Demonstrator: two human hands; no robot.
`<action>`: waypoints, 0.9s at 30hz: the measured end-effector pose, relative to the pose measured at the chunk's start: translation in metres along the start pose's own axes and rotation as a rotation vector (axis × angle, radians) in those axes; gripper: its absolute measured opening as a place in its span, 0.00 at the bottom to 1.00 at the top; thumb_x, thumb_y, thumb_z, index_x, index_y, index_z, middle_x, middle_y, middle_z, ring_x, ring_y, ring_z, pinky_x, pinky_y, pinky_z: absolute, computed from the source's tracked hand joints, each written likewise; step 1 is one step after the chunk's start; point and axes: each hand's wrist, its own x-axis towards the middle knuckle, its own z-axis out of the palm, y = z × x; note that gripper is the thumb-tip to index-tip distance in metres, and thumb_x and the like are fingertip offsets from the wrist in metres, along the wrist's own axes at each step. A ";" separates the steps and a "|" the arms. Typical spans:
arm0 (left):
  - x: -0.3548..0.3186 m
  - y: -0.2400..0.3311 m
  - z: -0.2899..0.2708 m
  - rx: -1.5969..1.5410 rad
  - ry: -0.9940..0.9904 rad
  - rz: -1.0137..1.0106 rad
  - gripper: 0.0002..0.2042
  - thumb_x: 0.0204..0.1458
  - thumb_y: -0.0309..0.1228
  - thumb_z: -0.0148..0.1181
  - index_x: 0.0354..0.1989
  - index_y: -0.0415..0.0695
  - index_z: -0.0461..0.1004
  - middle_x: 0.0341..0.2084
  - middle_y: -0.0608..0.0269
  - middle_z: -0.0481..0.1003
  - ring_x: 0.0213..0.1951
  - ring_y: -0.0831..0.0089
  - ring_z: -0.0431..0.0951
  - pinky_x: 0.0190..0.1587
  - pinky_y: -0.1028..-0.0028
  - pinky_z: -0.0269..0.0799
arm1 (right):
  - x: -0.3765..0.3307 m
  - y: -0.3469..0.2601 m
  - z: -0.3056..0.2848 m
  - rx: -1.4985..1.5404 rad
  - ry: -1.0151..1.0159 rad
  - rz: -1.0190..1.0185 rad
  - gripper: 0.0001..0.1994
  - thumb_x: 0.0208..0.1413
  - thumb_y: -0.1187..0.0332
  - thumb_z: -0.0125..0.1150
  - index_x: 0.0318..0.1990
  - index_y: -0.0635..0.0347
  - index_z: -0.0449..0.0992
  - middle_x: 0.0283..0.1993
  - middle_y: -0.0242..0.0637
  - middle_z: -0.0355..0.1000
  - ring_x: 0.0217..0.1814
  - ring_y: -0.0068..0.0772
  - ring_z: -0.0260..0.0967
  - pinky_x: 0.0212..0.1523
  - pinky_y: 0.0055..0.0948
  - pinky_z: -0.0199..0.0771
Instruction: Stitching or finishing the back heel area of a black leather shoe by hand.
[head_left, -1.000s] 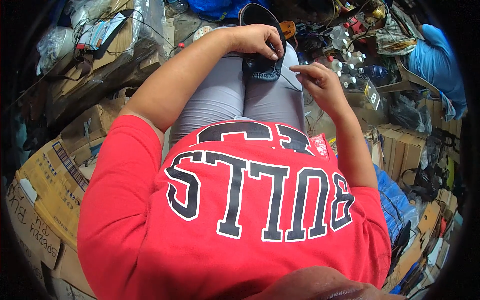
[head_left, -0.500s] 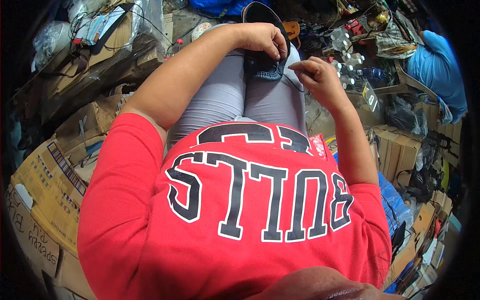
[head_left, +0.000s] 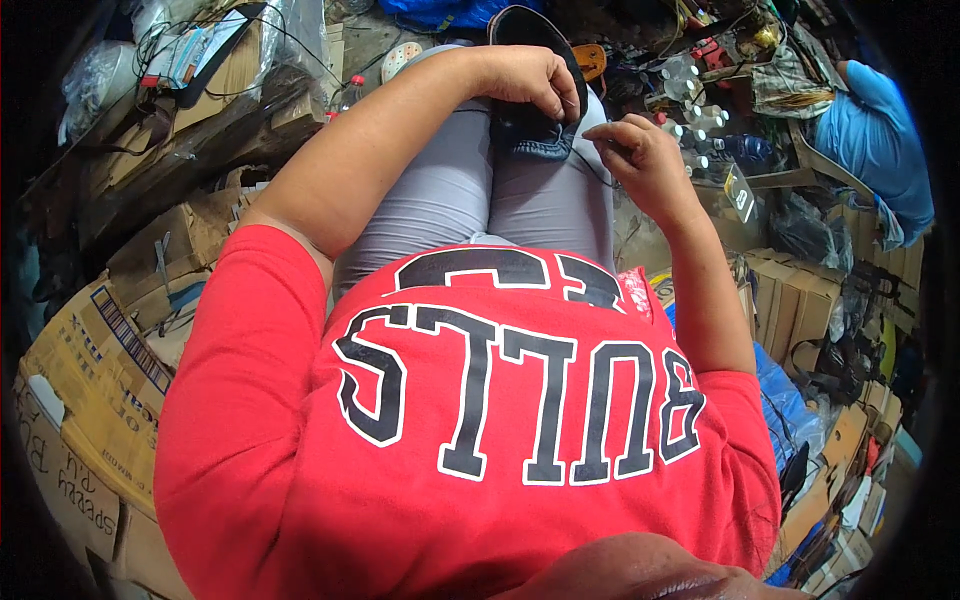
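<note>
Upper centre | left hand [head_left: 535,78] pinches shoe [head_left: 538,146] | right hand [head_left: 645,158] curled (contents I can't tell) | likely stitching; next needs steadiness

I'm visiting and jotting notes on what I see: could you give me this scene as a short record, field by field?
Piece in hand: dark, shoe-shaped piece, on the lap
Left hand: fingers curled at the piece's rim; exact grip unclear
Right hand: raised beside the piece, apart from it; anything between its fingers is too small to tell
Clothing: red shirt, grey trousers
Beyond right hand: plastic bottles, some capped
Lower left: yellowish cardboard
</note>
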 end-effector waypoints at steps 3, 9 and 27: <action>0.000 0.002 0.000 -0.024 -0.001 -0.009 0.12 0.41 0.26 0.62 0.36 0.44 0.80 0.31 0.64 0.73 0.41 0.70 0.69 0.48 0.74 0.63 | 0.001 -0.003 0.000 -0.044 0.015 -0.020 0.08 0.47 0.73 0.59 0.36 0.56 0.79 0.29 0.41 0.69 0.31 0.40 0.70 0.32 0.32 0.69; -0.001 0.001 -0.002 -0.009 -0.017 0.013 0.11 0.41 0.27 0.62 0.36 0.44 0.80 0.30 0.65 0.73 0.41 0.70 0.69 0.48 0.74 0.63 | 0.002 -0.006 0.000 -0.062 0.039 -0.021 0.08 0.47 0.73 0.58 0.35 0.57 0.79 0.29 0.42 0.70 0.32 0.42 0.71 0.33 0.33 0.70; -0.003 0.000 0.000 0.004 0.002 -0.005 0.11 0.42 0.27 0.62 0.36 0.43 0.80 0.31 0.64 0.73 0.42 0.70 0.70 0.49 0.74 0.64 | 0.005 -0.003 0.009 -0.022 0.040 -0.055 0.08 0.47 0.73 0.58 0.36 0.56 0.79 0.28 0.42 0.69 0.32 0.41 0.70 0.34 0.32 0.70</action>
